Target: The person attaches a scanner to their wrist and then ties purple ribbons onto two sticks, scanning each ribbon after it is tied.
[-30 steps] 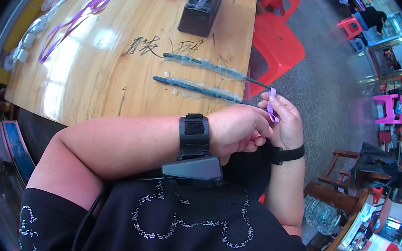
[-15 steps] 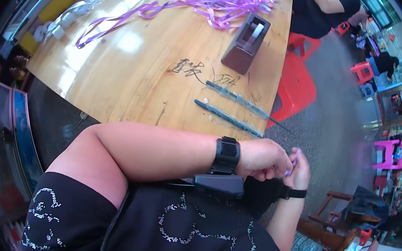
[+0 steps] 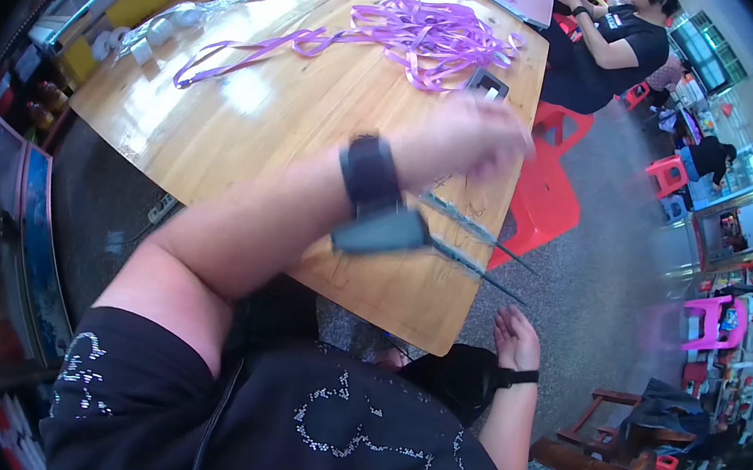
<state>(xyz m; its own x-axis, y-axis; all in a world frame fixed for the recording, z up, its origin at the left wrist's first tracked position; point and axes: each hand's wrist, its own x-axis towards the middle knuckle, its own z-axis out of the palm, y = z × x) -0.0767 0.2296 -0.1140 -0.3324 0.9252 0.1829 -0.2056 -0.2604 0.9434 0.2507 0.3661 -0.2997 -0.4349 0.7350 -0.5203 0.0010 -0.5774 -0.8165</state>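
Note:
My left hand (image 3: 472, 142), smeared by motion, is raised over the right part of the wooden table (image 3: 295, 133). It covers most of the dark tape dispenser (image 3: 490, 83), and its fingers cannot be made out. Low at the right, beyond the table's corner, my right hand (image 3: 518, 339) has its fingers extended with nothing seen in them. Two thin dark green rods (image 3: 462, 261), partly wrapped in clear film, lie side by side with their ends past the table's right edge. A tangled heap of purple ribbon (image 3: 431, 37) lies farther back, one strand trailing left.
Red plastic stools (image 3: 543, 203) stand against the table's right side. A person in black (image 3: 606, 52) sits at the far right corner. Clear plastic wrap (image 3: 163, 25) lies at the far left. A pink stool (image 3: 714, 325) and a wooden chair (image 3: 602, 414) are on the right.
My hands, earlier together at the near table edge with something small and purple at the fingers, have parted. The left swung up and away toward the dispenser; the right dropped slightly.

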